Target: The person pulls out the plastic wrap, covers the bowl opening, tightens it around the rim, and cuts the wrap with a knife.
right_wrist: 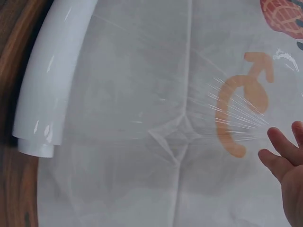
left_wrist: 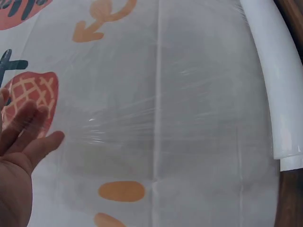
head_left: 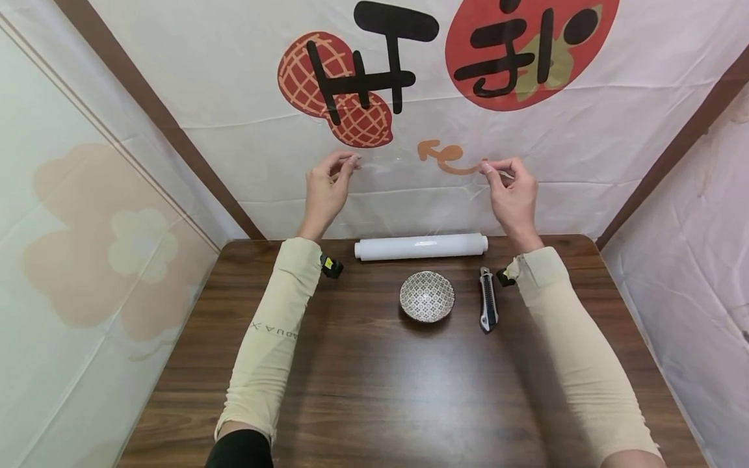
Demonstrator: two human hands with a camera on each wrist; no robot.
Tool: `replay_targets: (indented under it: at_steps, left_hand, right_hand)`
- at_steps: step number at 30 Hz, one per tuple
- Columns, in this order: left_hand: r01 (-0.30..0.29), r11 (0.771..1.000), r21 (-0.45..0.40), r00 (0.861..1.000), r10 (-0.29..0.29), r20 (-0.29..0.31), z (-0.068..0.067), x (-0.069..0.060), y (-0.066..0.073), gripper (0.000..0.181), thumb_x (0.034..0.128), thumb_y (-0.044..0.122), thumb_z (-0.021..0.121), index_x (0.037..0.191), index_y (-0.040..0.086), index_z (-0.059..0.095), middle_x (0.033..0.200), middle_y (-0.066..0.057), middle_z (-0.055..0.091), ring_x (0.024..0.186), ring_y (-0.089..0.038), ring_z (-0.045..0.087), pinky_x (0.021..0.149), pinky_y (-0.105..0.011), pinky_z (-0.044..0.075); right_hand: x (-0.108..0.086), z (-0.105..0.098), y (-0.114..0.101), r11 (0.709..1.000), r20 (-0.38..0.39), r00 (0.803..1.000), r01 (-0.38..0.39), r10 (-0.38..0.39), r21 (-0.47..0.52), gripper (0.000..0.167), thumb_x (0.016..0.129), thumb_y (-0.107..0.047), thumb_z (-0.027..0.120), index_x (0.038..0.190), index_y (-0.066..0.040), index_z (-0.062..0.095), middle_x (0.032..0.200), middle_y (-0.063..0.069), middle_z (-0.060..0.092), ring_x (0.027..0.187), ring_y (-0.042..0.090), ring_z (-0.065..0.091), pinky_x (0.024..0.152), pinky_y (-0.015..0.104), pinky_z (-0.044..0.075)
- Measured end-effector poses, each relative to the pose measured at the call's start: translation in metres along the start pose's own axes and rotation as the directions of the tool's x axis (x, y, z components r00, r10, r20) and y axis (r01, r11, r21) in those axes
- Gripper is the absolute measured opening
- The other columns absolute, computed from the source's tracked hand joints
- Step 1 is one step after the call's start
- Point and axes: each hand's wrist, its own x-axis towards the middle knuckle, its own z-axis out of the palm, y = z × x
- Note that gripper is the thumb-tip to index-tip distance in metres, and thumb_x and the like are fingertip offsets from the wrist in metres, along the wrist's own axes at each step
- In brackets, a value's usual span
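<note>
A white roll of cling film (head_left: 421, 247) lies across the far edge of the table. From it a clear sheet of cling film (right_wrist: 241, 125) stretches up in front of the printed cloth, creased into fine lines near the fingers. My left hand (head_left: 329, 188) pinches one corner of the sheet between thumb and fingers. The other corner is pinched by my right hand (head_left: 513, 195), at about the same height. In the left wrist view the film (left_wrist: 123, 127) runs from the fingers back to the roll. Its exact edges are hard to make out.
Nearer than the roll stands a small patterned bowl (head_left: 427, 297) on the brown wooden table (head_left: 398, 396). To its right lies a grey and black utility knife (head_left: 488, 300). A white cloth (head_left: 234, 97) with red and black prints hangs behind the table.
</note>
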Motion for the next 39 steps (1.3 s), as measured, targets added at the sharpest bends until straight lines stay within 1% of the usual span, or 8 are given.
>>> replay_targets:
  at_steps: [3, 6, 12, 17, 23, 29, 34, 39]
  left_hand:
    - [-0.031, 0.999, -0.012, 0.999, 0.031, -0.016, -0.002, 0.003, 0.006, 0.028, 0.1071, 0.030, 0.062, 0.114, 0.007, 0.077, 0.105, -0.016, 0.080, 0.102, -0.031, 0.077, 0.095, -0.048, 0.063]
    - [-0.032, 0.999, -0.015, 0.999, 0.032, -0.023, -0.003, 0.005, 0.010, 0.025, 0.1066, 0.028, 0.063, 0.113, 0.008, 0.077, 0.105, -0.015, 0.080, 0.102, -0.027, 0.078, 0.096, -0.047, 0.063]
    - [-0.046, 0.999, -0.011, 0.998, 0.046, -0.033, -0.005, 0.004, 0.015, 0.023, 0.1061, 0.024, 0.064, 0.113, 0.007, 0.078, 0.104, -0.015, 0.080, 0.101, -0.027, 0.078, 0.094, -0.048, 0.063]
    - [-0.031, 0.999, 0.006, 0.999, 0.031, -0.034, -0.006, 0.002, 0.018, 0.023, 0.1066, 0.025, 0.064, 0.114, 0.007, 0.078, 0.106, -0.015, 0.080, 0.104, -0.026, 0.078, 0.096, -0.048, 0.062]
    - [-0.012, 1.000, 0.003, 1.000, 0.012, -0.017, -0.007, -0.004, 0.023, 0.025, 0.1072, 0.025, 0.063, 0.116, 0.007, 0.077, 0.108, -0.016, 0.079, 0.107, -0.027, 0.077, 0.099, -0.046, 0.061]
    - [0.001, 1.000, -0.029, 1.000, 0.000, 0.014, -0.013, -0.021, 0.032, 0.024, 0.1074, 0.024, 0.062, 0.118, 0.007, 0.076, 0.114, -0.016, 0.079, 0.106, -0.027, 0.076, 0.099, -0.048, 0.061]
    - [0.012, 1.000, -0.014, 1.000, -0.012, 0.023, -0.013, -0.032, 0.033, 0.024, 0.1076, 0.022, 0.062, 0.119, 0.006, 0.076, 0.110, -0.015, 0.080, 0.102, -0.027, 0.076, 0.091, -0.032, 0.060]
    - [0.013, 1.000, -0.003, 1.000, -0.013, -0.016, -0.009, -0.028, 0.039, 0.024, 0.1082, 0.017, 0.060, 0.118, 0.002, 0.075, 0.106, -0.021, 0.079, 0.098, -0.034, 0.075, 0.081, -0.015, 0.048]
  right_hand:
    - [0.000, -0.001, -0.007, 1.000, -0.019, 0.999, 0.028, -0.027, 0.013, 0.002, 0.099, -0.008, 0.072, 0.097, -0.009, 0.072, 0.110, 0.025, 0.077, 0.084, -0.003, 0.074, 0.074, 0.013, 0.054]
    - [0.002, -0.001, -0.010, 0.999, -0.037, 0.999, 0.037, -0.037, 0.012, 0.006, 0.098, -0.007, 0.074, 0.094, -0.011, 0.072, 0.103, 0.015, 0.080, 0.079, -0.005, 0.073, 0.071, 0.013, 0.053]
    - [0.006, -0.002, -0.012, 0.999, -0.038, 0.998, 0.048, -0.048, 0.002, 0.007, 0.096, -0.004, 0.075, 0.096, 0.002, 0.072, 0.097, 0.003, 0.081, 0.076, -0.007, 0.069, 0.067, 0.012, 0.049]
    - [0.007, -0.002, -0.015, 1.000, -0.028, 0.999, 0.018, -0.018, 0.019, 0.003, 0.097, -0.007, 0.075, 0.095, -0.006, 0.073, 0.098, 0.001, 0.081, 0.078, -0.005, 0.071, 0.063, 0.012, 0.048]
    - [0.000, -0.006, -0.030, 0.999, 0.005, 0.999, 0.035, -0.035, -0.005, 0.019, 0.099, -0.007, 0.072, 0.104, 0.011, 0.070, 0.106, 0.017, 0.080, 0.081, -0.007, 0.070, 0.063, 0.013, 0.047]
    - [-0.011, -0.011, -0.050, 0.998, 0.045, 0.997, 0.056, -0.055, -0.032, 0.019, 0.098, -0.005, 0.072, 0.105, 0.013, 0.070, 0.110, 0.023, 0.079, 0.081, -0.007, 0.069, 0.068, 0.014, 0.048]
    - [-0.013, -0.012, -0.055, 0.998, 0.055, 0.997, 0.051, -0.049, -0.045, 0.018, 0.098, -0.005, 0.072, 0.104, 0.011, 0.071, 0.111, 0.026, 0.078, 0.082, -0.007, 0.070, 0.067, 0.013, 0.048]
    - [-0.008, -0.008, -0.048, 0.996, 0.045, 0.999, 0.035, -0.031, -0.078, 0.018, 0.098, -0.007, 0.073, 0.104, 0.010, 0.072, 0.104, 0.015, 0.081, 0.072, -0.008, 0.064, 0.060, 0.014, 0.043]
